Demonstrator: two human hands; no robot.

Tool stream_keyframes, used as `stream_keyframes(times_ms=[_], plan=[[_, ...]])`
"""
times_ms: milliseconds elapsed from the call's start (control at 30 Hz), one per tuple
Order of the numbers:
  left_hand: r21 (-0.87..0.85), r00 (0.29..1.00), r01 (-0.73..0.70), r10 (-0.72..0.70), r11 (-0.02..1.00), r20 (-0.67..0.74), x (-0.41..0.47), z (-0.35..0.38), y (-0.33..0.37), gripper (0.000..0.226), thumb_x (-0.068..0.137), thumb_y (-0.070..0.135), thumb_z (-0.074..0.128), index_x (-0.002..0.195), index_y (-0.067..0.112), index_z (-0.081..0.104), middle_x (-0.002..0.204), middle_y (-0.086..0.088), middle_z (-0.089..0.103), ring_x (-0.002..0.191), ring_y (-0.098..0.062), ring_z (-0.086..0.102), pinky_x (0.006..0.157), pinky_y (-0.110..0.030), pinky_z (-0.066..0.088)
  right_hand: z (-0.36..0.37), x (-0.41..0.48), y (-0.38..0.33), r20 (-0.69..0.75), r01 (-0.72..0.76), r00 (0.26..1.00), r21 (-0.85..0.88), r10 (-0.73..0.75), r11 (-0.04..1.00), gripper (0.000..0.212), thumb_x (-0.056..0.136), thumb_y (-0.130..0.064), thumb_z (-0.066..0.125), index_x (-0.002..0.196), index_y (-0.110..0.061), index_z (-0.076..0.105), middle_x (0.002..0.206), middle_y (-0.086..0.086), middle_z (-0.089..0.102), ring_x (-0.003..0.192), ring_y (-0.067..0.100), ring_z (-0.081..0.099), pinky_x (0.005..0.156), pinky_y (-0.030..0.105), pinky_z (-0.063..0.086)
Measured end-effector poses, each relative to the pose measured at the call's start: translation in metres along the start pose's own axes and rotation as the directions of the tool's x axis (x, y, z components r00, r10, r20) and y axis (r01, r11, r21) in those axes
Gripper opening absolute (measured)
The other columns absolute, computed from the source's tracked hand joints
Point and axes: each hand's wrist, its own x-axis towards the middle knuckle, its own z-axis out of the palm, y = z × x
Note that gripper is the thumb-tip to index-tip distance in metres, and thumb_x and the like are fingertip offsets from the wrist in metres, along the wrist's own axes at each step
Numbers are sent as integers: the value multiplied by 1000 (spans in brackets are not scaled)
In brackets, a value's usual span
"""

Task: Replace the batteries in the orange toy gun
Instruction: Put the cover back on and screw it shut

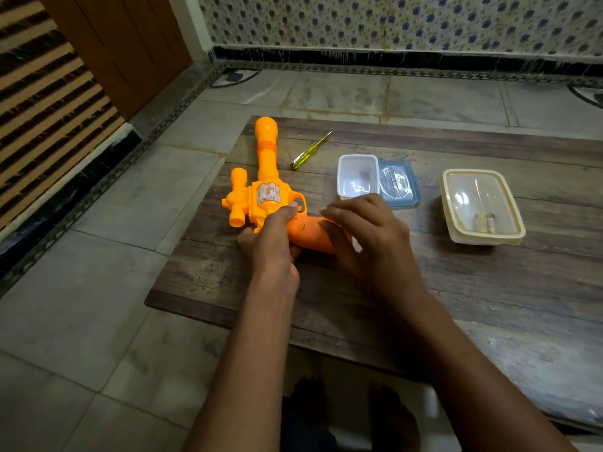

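Nearest, the left hand [272, 246] gripped the orange toy gun [266, 177] just behind its trigger, and the right hand [368, 236] curled over the handle. Forcing the cover with fingers might crack it, as the screwdriver [310, 151] lay untouched beyond. The barrel ran away from the 2 hands across the board [424, 288].

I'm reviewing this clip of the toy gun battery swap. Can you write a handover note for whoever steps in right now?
Hands: the left hand grips the orange toy gun at the trigger guard. The right hand is curled over its grip.
Things: the gun lies on the wooden board. The yellow screwdriver lies beyond it, unheld. The small white tub is open, with its blue lid beside it. The lidded clear box holds what look like batteries.
Done: nothing evident; the grip looks closed.
Left: open the compartment, swap the batteries, close it.
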Motion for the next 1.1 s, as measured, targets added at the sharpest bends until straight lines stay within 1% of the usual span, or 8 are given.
stream_keyframes(times_ms=[67, 133, 300, 500, 667, 733, 1000, 1100], plan=[[-9, 1000, 0, 0, 1000, -6, 2, -1, 1, 41, 74, 3, 83, 103, 22, 62, 109, -9, 73, 97, -28, 73, 73, -45, 63, 2, 9, 1, -38, -82, 996, 24, 83, 996, 11, 89, -1, 70, 98, 0, 76, 97, 12, 74, 87, 32, 66, 76, 37, 51], [-18, 1000, -7, 7, 1000, -7, 4, -3, 3, 45, 74, 5, 83, 113, 20, 65, 110, -8, 74, 96, -27, 73, 74, -46, 63, 7, 23, 2, -37, -156, 987, 16, 157, 988, 13, 87, -1, 69, 98, -1, 77, 95, 12, 75, 88, 33, 66, 78, 33, 49], [20, 996, -83, 83, 996, -38, 6, -8, 7, 39, 74, 8, 83, 109, 21, 69, 99, -1, 74, 89, -20, 73, 79, -49, 63, 33, 80, 32, 285, -262, 915, -124, 287, 957, 26, 91, -5, 65, 114, -12, 77, 114, 13, 73, 109, 33, 65, 95, 37, 50], [9, 996, -79, 79, 997, -49, 13, -10, 5, 35, 79, 13, 81, 111, 20, 70, 101, -3, 75, 90, -22, 73, 82, -53, 61, 72, 129, 54, 595, 15, 769, -387, 236, 922, 52, 92, 2, 54, 139, -19, 61, 131, 14, 62, 124, 38, 54, 94, 51, 49], [8, 997, -71, 71, 997, -39, 19, -10, 1, 29, 77, 18, 83, 102, 25, 71, 96, -2, 77, 88, -24, 75, 82, -54, 61, 97, 157, 59, 722, 194, 654, -451, 228, 871, 34, 101, -23, 56, 134, -24, 61, 136, 12, 57, 132, 36, 50, 102, 51, 40], [13, 997, -68, 68, 998, -32, 18, -12, 0, 32, 78, 18, 83, 107, 24, 71, 98, -3, 77, 90, -26, 75, 85, -57, 60, 103, 159, 58, 750, 245, 626, -449, 214, 859, 25, 100, -16, 56, 124, -16, 65, 128, 14, 59, 127, 37, 52, 101, 51, 40], [-24, 999, -38, 39, 999, 32, 13, -11, 3, 22, 86, 11, 77, 101, 23, 67, 78, -2, 79, 80, -31, 79, 86, -57, 60, 96, 146, 68, 674, 375, 737, -354, -44, 856, 26, 94, 1, 53, 118, -8, 54, 114, 14, 63, 113, 36, 58, 99, 48, 40], [-8, 999, -15, 15, 1000, 36, 10, -9, 4, 33, 86, 15, 78, 116, 20, 66, 100, -7, 77, 93, -33, 76, 88, -58, 58, 82, 143, 63, 479, 297, 859, -177, -182, 938, 30, 84, 14, 57, 109, -3, 59, 101, 16, 67, 90, 36, 65, 80, 44, 50]])
